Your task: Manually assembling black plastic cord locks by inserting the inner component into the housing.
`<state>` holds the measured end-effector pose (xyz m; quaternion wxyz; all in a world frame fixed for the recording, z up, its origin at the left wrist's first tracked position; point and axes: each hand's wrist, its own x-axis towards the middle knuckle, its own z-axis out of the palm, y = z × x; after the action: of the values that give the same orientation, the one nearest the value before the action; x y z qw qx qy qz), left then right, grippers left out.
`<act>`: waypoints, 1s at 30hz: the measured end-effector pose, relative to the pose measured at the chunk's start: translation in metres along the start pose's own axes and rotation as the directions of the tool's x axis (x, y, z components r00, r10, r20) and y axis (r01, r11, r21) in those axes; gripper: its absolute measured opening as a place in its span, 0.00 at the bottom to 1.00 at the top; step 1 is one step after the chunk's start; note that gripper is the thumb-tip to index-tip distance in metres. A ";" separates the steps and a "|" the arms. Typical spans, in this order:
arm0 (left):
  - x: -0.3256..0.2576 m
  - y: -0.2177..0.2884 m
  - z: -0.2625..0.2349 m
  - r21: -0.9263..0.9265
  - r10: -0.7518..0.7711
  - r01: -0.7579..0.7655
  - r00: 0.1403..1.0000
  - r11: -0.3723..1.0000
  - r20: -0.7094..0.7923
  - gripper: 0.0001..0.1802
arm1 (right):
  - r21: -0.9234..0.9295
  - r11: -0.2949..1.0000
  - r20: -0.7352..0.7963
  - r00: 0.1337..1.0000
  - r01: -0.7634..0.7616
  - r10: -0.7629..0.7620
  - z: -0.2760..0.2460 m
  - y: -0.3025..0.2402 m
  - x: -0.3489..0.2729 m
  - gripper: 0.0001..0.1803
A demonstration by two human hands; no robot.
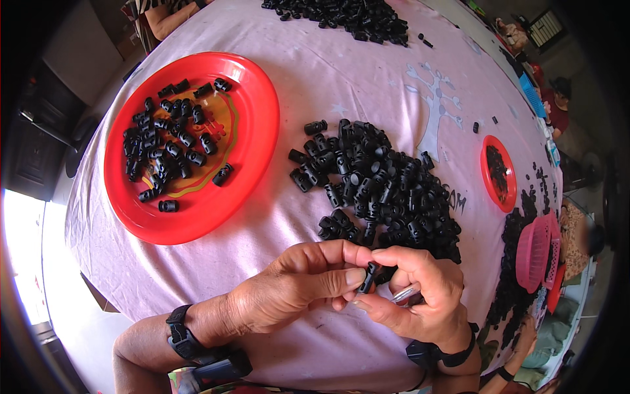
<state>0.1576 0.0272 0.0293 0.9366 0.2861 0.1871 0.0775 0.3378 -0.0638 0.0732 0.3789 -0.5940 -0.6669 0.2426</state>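
Both hands met at six o'clock, the left hand (298, 289) and right hand (413, 292) pinched together on one small black toggle (369, 277). A heap of black toggles (380, 187) lay just beyond on the tabletop (341, 72); a red plate (252, 118) sat at ten o'clock.

**Bright daylight, heavy fisheye bend**

Strong, even daylight fills the scene. A blown-out white patch glares at the lower left edge. The red plate (197, 217) shines with glossy highlights and throws a red tint onto the pale cloth (341, 72) beside it. Soft shadows sit under the hands and under the black pile (387, 190), which loses detail in its darkest parts. The middle is sharp; toward the rim, straight edges curve, things smear and shrink, and the corners fall to black vignette.
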 end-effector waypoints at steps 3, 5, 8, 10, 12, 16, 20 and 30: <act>-0.001 0.002 0.001 -0.015 -0.032 0.032 0.999 0.999 -0.015 0.15 | -0.021 0.996 0.005 0.996 0.085 -0.085 0.001 0.002 0.002 0.26; -0.001 0.002 0.001 -0.019 -0.027 0.026 1.000 0.999 -0.012 0.16 | -0.117 0.982 -0.042 0.987 0.147 -0.153 0.002 0.004 0.002 0.22; 0.000 0.003 0.003 0.030 -0.024 0.026 0.998 0.999 -0.050 0.17 | -0.180 0.970 -0.073 0.981 0.164 -0.180 0.002 0.004 0.002 0.20; 0.000 0.001 0.006 0.046 0.011 -0.009 0.999 0.999 -0.051 0.17 | -0.186 0.966 -0.069 0.978 0.180 -0.196 0.002 0.005 0.002 0.21; 0.000 0.000 0.006 0.061 0.047 -0.043 0.998 0.997 -0.053 0.17 | -0.191 0.962 -0.065 0.975 0.196 -0.211 0.002 0.004 0.002 0.21; 0.001 0.001 0.006 0.062 0.004 -0.001 0.998 0.998 -0.059 0.16 | -0.197 0.965 -0.026 0.983 0.173 -0.181 0.000 0.003 0.001 0.24; -0.001 0.002 0.006 0.061 0.018 -0.014 0.998 0.998 -0.054 0.16 | -0.191 0.968 -0.024 0.985 0.164 -0.172 -0.001 0.001 0.002 0.23; -0.002 0.001 0.000 0.062 -0.013 0.015 0.999 0.998 -0.030 0.17 | -0.187 0.972 -0.068 0.985 0.143 -0.159 0.003 0.004 0.001 0.21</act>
<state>0.1554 0.0276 0.0305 0.9248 0.3128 0.2051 0.0692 0.3380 -0.0618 0.0688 0.3677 -0.5831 -0.7133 0.1265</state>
